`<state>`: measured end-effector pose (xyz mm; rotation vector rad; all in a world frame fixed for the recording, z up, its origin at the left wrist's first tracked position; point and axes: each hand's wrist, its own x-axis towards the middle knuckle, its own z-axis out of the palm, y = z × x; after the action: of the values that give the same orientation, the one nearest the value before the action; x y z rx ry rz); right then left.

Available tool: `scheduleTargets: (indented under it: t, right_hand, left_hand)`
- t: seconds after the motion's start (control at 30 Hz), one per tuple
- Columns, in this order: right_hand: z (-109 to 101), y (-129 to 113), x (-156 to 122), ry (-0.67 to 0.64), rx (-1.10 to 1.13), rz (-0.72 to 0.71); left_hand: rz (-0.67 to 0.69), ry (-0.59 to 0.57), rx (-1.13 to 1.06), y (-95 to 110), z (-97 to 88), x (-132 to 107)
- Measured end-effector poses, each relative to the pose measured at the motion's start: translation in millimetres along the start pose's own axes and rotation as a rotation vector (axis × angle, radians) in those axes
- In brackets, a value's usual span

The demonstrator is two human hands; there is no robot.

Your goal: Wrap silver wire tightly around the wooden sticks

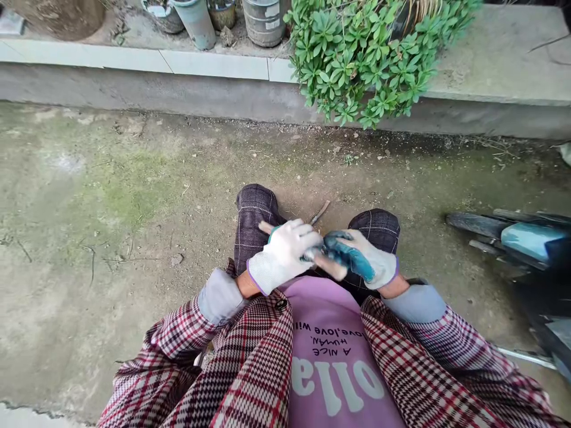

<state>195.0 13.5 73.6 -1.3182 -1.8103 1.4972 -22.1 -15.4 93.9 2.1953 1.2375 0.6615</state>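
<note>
My left hand (289,252), in a white knitted glove, is closed around a pale wooden stick or handle (332,267). One end of it sticks out beyond the glove on the left and the blunt, motion-blurred end points right, towards the other hand. My right hand (363,258), in a white glove with a teal coated palm, is close against it with fingers curled in. What those fingers hold is hidden and smeared. Both hands are over my lap, between my knees. Just beyond them is a thin brown and grey stick-like piece (320,212), partly behind the gloves.
A low concrete ledge with white edging tiles (134,61) runs across the back. On it stand a grey bucket (196,22), a metal can (264,22) and a leafy green plant (366,56). A wheeled vehicle (526,238), partly seen, is at right. Twigs (93,261) litter the concrete ground.
</note>
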Motion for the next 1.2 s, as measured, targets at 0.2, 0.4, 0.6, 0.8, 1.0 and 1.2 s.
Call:
scheduleTargets:
  t: [0.2,0.4,0.6,0.8,1.0,1.2]
  right_hand:
    - [-10.2,-20.6,-17.5,0.271,-0.248,-0.298]
    - [-11.3,-42.3,-18.6,0.181,-0.685,-0.619]
    - [-10.7,-45.7,-14.3,0.16,-0.841,-0.673]
    - [-6.3,-50.8,-12.7,0.146,-0.908,-0.68]
    - [-3.1,-46.2,-6.3,0.086,-0.565,-0.389]
    - [6.7,-9.7,4.3,-0.137,0.088,-0.102]
  left_hand:
    - [-0.623,0.109,-1.133,-0.5,-5.3,5.2]
    - [-0.69,0.039,-1.404,3.8,2.0,1.2]
    - [-0.682,0.047,-1.397,6.1,4.5,-0.9]
    - [-0.641,0.068,-1.216,9.5,-3.0,1.1]
    - [-0.458,0.151,-0.563,14.2,-4.9,-2.3]
    - [0.282,0.025,0.38,10.8,-7.2,-10.9]
